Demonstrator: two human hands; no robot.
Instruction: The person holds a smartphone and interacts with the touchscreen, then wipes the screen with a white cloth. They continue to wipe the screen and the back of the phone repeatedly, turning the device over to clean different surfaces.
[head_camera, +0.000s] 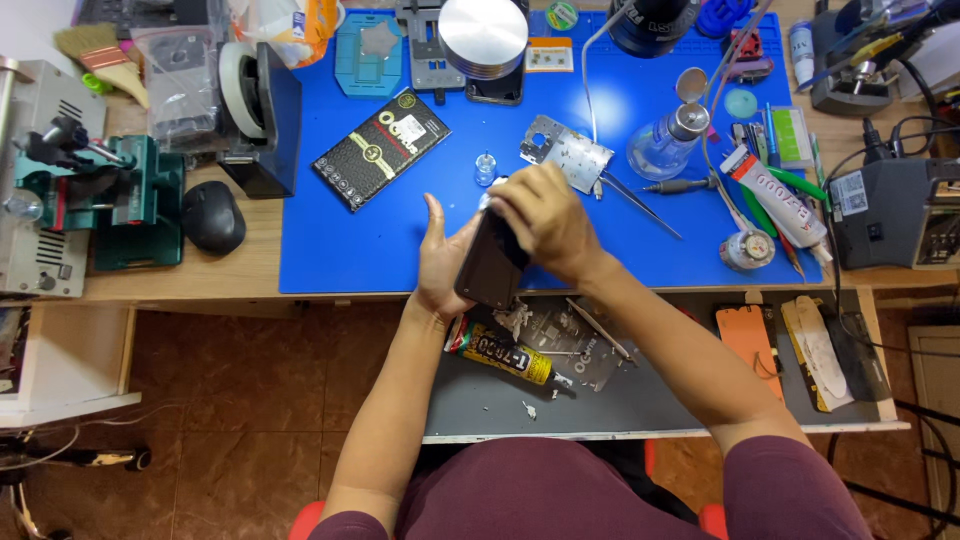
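A dark smartphone (492, 268) is held upright-tilted over the front edge of the blue work mat (350, 240). My left hand (440, 255) cradles it from the left and underneath. My right hand (545, 220) covers its upper end, fingers pressing on the top. A black and yellow glue tube (505, 352) lies in the grey drawer tray (600, 410) just below the phone. What my right fingers pinch is hidden.
On the mat lie a black packet (382, 148), a small clear vial (486, 168), a metal plate (566, 152), tweezers (640, 205) and a glass bottle (668, 140). A white glue tube (778, 195) sits at right. A black mouse (212, 216) and green vise (110, 200) stand left.
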